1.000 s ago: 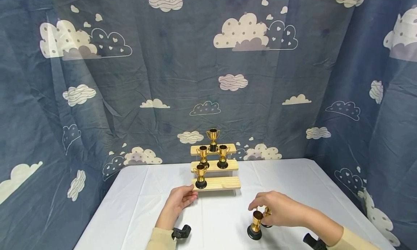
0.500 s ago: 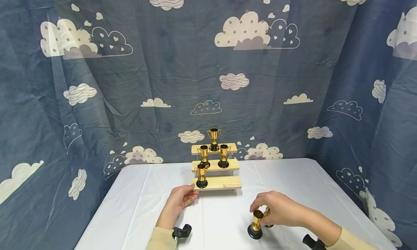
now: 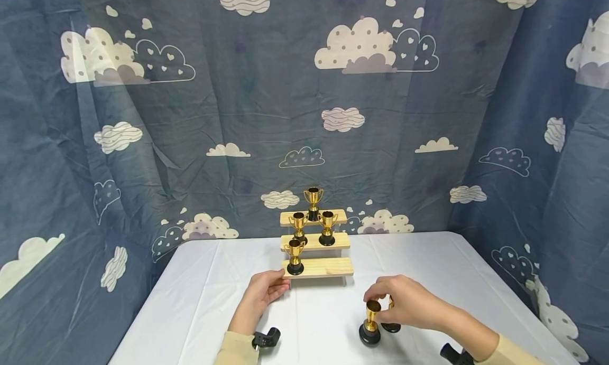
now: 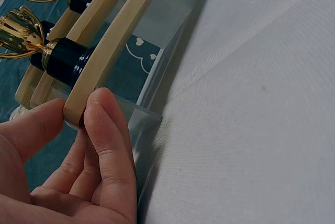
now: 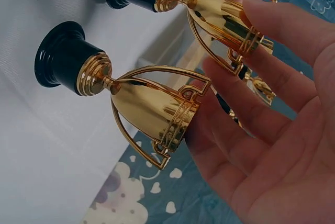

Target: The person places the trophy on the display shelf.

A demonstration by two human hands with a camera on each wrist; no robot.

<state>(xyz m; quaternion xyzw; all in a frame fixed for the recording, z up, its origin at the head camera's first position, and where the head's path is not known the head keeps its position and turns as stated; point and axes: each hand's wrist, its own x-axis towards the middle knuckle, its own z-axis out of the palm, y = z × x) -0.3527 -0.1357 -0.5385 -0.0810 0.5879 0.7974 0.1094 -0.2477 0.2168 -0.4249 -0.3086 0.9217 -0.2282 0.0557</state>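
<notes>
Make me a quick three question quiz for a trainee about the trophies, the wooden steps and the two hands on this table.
1. How many trophies stand on the stepped wooden stand?
2. True or false: the left hand holds a trophy.
3. Which part of the stand does the left hand touch: A the top step, B the left end of the bottom step, C the right end of the middle step?

Key
1. Four: one on the top step, two on the middle, one on the bottom.
2. False. It grips the stand; the right hand is at the two trophies on the table, with the near one against its fingers in the right wrist view.
3. B.
</notes>
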